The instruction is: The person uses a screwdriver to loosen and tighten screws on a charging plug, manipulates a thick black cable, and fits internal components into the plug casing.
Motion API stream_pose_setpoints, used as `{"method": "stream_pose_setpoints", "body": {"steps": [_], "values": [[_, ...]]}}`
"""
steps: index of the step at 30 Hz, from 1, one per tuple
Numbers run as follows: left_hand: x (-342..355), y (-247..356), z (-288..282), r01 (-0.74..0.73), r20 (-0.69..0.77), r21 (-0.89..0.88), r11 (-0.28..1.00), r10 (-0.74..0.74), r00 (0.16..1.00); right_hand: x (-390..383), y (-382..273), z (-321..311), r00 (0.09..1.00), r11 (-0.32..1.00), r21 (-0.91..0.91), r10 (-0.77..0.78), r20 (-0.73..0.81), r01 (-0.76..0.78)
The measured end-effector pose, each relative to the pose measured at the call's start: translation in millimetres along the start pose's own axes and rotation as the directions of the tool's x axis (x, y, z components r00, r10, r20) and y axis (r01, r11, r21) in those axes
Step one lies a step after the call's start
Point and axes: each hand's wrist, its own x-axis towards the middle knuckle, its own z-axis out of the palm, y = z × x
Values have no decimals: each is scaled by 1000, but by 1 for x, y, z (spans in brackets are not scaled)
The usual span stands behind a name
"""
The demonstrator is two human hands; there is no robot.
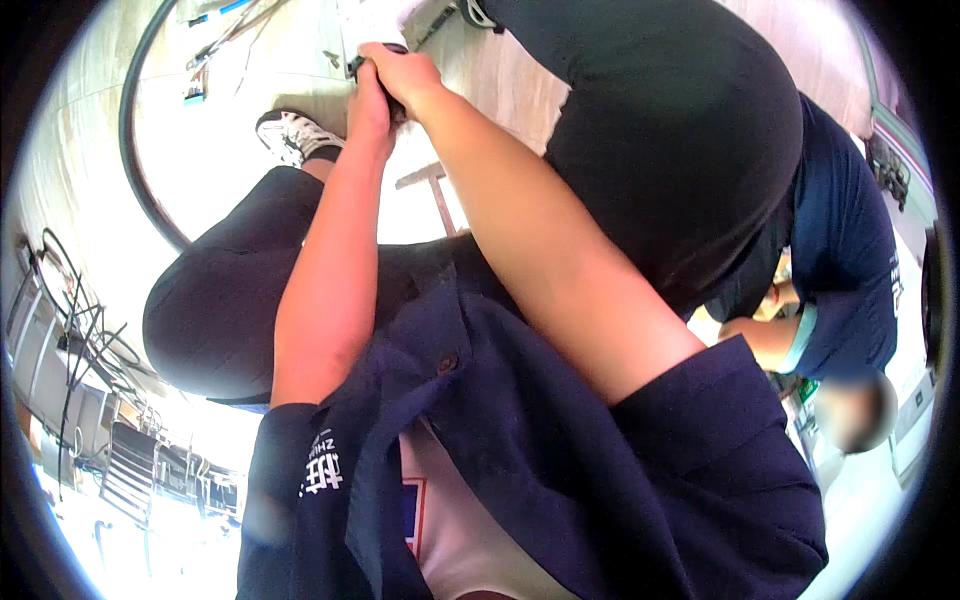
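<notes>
My two hands meet at the top of the view, between my knees and low over the floor. My left hand is closed, its fingers wrapped against a black handle-like thing that is mostly hidden. Over the same thing lies my right hand, also closed, with its fingers bent toward the left hand. Just beyond them is a bright white object, washed out by glare; I cannot tell its kind or whether it joins the black part.
A thick black hose curves along the left. Thin tools lie on the wood-look floor. Tangled black cables hang near a metal rack at the left. Close on my right, another person in a dark blue shirt bends over.
</notes>
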Motion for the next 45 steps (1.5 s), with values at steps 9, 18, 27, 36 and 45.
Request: {"method": "stream_pose_setpoints", "body": {"steps": [9,18,27,36,45], "values": [[5,-7,-12,-301,37,443,845,318,947,-6,8,-13,981,939,330,-149,124,100],[-5,11,14,-68,-60,289,955,89,994,-12,-14,-13,1000,975,224,9,-13,-6],[-12,30,34,-5,-190,278,960,60,980,-17,-43,-23,973,990,98,82,214,-105],[-18,13,21,-285,-144,548,786,424,894,2,-2,-19,972,934,347,-152,176,83],[-14,21,8,-189,-129,411,892,263,956,8,-2,-1,993,959,264,-114,45,98]]}}
